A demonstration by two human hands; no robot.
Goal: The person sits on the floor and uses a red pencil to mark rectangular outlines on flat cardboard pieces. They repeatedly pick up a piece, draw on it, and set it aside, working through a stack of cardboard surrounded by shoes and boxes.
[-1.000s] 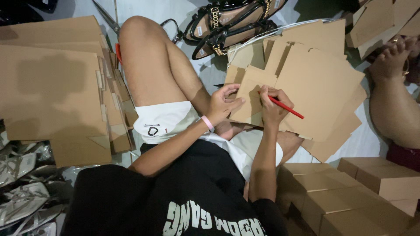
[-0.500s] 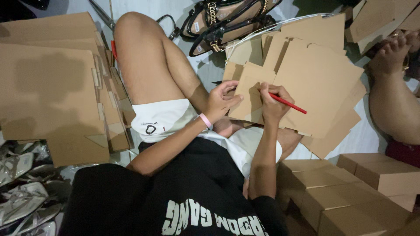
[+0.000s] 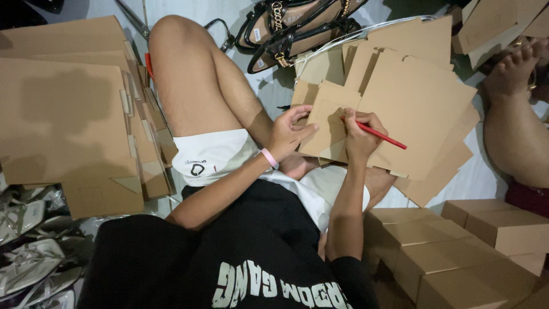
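Note:
My right hand (image 3: 359,133) grips a red pencil (image 3: 382,135) with its tip on a flat brown cardboard blank (image 3: 417,109) that rests over my legs. My left hand (image 3: 289,131), with a pink band at the wrist, holds the left edge of that cardboard. More flat blanks (image 3: 440,171) lie stacked under it on the white floor. I sit with my bare knee (image 3: 171,40) raised, in white shorts and a black top.
A tall pile of flat cardboard (image 3: 68,109) lies at my left. Folded brown boxes (image 3: 457,246) stand at the lower right. Black sandals with gold chains (image 3: 297,28) lie ahead. Another person's bare leg and foot (image 3: 514,120) are at the right. Wrapped pale sandals (image 3: 28,257) lie lower left.
The pencil hand has shifted slightly along the cardboard; my left hand keeps its hold. The view has drifted a little.

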